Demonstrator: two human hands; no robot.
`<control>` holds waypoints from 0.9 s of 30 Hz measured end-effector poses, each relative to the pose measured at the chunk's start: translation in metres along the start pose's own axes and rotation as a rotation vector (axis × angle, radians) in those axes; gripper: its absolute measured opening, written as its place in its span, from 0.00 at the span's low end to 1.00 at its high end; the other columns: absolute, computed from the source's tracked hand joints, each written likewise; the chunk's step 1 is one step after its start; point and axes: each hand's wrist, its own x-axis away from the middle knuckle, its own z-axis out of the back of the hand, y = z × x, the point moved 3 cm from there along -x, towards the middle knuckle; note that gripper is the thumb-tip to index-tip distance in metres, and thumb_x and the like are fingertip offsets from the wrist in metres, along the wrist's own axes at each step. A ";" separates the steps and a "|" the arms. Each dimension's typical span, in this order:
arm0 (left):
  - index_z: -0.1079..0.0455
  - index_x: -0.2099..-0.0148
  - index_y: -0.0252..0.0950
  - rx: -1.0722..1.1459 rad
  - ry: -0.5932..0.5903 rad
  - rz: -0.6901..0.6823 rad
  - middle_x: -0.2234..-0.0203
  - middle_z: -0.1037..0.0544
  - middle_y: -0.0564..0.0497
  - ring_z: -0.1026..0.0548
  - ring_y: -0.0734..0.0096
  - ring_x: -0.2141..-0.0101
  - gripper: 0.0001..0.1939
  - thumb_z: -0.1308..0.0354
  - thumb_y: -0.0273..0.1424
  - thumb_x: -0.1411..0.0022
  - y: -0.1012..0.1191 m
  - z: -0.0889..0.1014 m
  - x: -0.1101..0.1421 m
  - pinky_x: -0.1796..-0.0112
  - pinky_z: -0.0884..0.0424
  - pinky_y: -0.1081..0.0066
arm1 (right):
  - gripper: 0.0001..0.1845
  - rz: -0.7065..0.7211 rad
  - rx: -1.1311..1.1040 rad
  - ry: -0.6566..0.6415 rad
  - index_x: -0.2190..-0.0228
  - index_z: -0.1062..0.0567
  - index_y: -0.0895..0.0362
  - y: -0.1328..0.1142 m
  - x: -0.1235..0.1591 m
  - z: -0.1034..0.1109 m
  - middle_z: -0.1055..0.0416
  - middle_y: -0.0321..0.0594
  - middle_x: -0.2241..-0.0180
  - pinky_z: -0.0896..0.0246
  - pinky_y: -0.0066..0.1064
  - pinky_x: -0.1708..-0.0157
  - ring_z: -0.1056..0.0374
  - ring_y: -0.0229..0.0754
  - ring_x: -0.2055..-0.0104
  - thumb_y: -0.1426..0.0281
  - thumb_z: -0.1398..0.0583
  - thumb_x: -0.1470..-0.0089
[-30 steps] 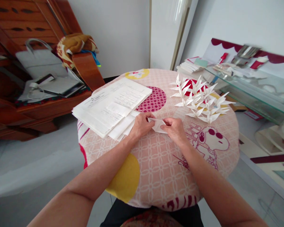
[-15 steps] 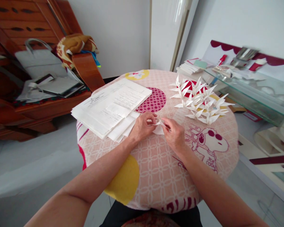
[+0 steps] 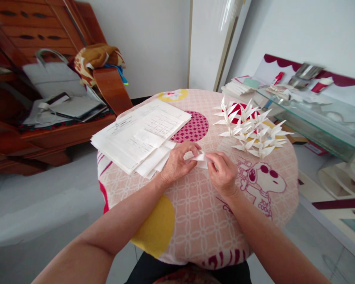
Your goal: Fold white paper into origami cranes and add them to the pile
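Observation:
Between my two hands is a small piece of white paper (image 3: 200, 157), partly folded, just above the tablecloth. My left hand (image 3: 182, 161) pinches its left side between thumb and forefinger. On the other side, my right hand (image 3: 223, 171) has its fingers closed on the right edge. My fingertips hide part of the folds. A stack of printed paper sheets (image 3: 142, 132) lies to the left of my left hand, with smaller white pieces (image 3: 155, 159) sticking out from under it. Several white folded paper cranes (image 3: 251, 126) stand clustered beyond my right hand.
The round table has a pink patterned cloth (image 3: 192, 213). At the right is a glass shelf (image 3: 313, 118) holding a metal container (image 3: 309, 71) and papers. To the left stands a wooden bench (image 3: 112, 90) with a grey bag (image 3: 53, 79) and a bundled brown cloth (image 3: 99, 57).
My right hand has shifted slightly right and turned a little. The white paper between my fingers now shows a flatter strip. The whole view has moved slightly.

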 end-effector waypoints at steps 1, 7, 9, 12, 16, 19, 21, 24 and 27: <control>0.33 0.64 0.37 -0.006 0.007 -0.016 0.59 0.21 0.46 0.23 0.64 0.57 0.06 0.41 0.24 0.45 0.001 0.000 0.000 0.53 0.30 0.64 | 0.14 0.014 -0.002 0.008 0.62 0.23 0.55 -0.001 -0.001 0.001 0.23 0.43 0.68 0.28 0.31 0.61 0.25 0.41 0.64 0.79 0.47 0.39; 0.32 0.65 0.37 0.030 0.033 -0.108 0.62 0.21 0.47 0.23 0.66 0.59 0.04 0.38 0.29 0.39 0.005 0.001 -0.001 0.55 0.30 0.66 | 0.13 0.023 -0.011 0.002 0.63 0.23 0.53 -0.003 0.001 0.002 0.23 0.42 0.68 0.29 0.31 0.62 0.25 0.41 0.64 0.79 0.45 0.39; 0.32 0.65 0.37 0.037 0.041 -0.107 0.62 0.21 0.47 0.23 0.66 0.59 0.05 0.38 0.30 0.38 0.006 0.001 -0.001 0.56 0.29 0.66 | 0.13 0.007 -0.029 0.003 0.62 0.23 0.52 -0.002 0.002 0.002 0.23 0.42 0.67 0.29 0.32 0.62 0.24 0.42 0.64 0.78 0.45 0.39; 0.30 0.65 0.37 0.043 0.054 -0.093 0.61 0.20 0.46 0.23 0.66 0.59 0.05 0.37 0.32 0.38 0.005 0.001 0.000 0.56 0.29 0.65 | 0.13 0.021 -0.049 0.016 0.61 0.23 0.52 -0.003 0.002 0.003 0.23 0.43 0.66 0.29 0.32 0.61 0.24 0.42 0.63 0.79 0.44 0.40; 0.28 0.62 0.37 0.043 0.070 -0.089 0.61 0.20 0.45 0.22 0.64 0.58 0.06 0.40 0.34 0.36 0.006 0.001 0.001 0.54 0.29 0.64 | 0.13 0.024 -0.036 0.024 0.60 0.24 0.52 -0.004 0.001 0.004 0.22 0.44 0.66 0.28 0.33 0.59 0.24 0.43 0.62 0.78 0.45 0.40; 0.27 0.61 0.37 0.030 0.070 -0.098 0.61 0.20 0.45 0.22 0.64 0.58 0.07 0.41 0.35 0.35 0.008 0.001 0.001 0.54 0.28 0.63 | 0.14 -0.017 -0.040 0.012 0.57 0.24 0.54 -0.003 0.001 0.002 0.21 0.45 0.65 0.27 0.35 0.59 0.24 0.45 0.61 0.78 0.46 0.40; 0.27 0.60 0.37 0.017 0.072 -0.123 0.61 0.20 0.45 0.22 0.64 0.58 0.05 0.41 0.33 0.35 0.011 0.001 0.001 0.55 0.28 0.63 | 0.14 -0.037 -0.035 0.012 0.56 0.24 0.55 -0.002 0.002 0.000 0.21 0.47 0.65 0.27 0.36 0.61 0.24 0.45 0.62 0.77 0.46 0.40; 0.28 0.60 0.37 -0.016 0.086 -0.164 0.60 0.20 0.45 0.22 0.65 0.58 0.03 0.40 0.30 0.36 0.014 0.000 0.002 0.54 0.28 0.64 | 0.12 -0.046 -0.022 0.017 0.58 0.23 0.56 -0.001 0.003 -0.003 0.21 0.47 0.67 0.28 0.34 0.63 0.24 0.45 0.64 0.77 0.45 0.40; 0.28 0.60 0.37 -0.047 0.096 -0.162 0.59 0.20 0.45 0.22 0.65 0.58 0.03 0.40 0.30 0.36 0.017 -0.001 0.003 0.55 0.27 0.64 | 0.12 -0.062 -0.034 -0.010 0.59 0.23 0.56 0.000 0.005 -0.005 0.21 0.46 0.68 0.29 0.33 0.63 0.24 0.44 0.65 0.76 0.45 0.39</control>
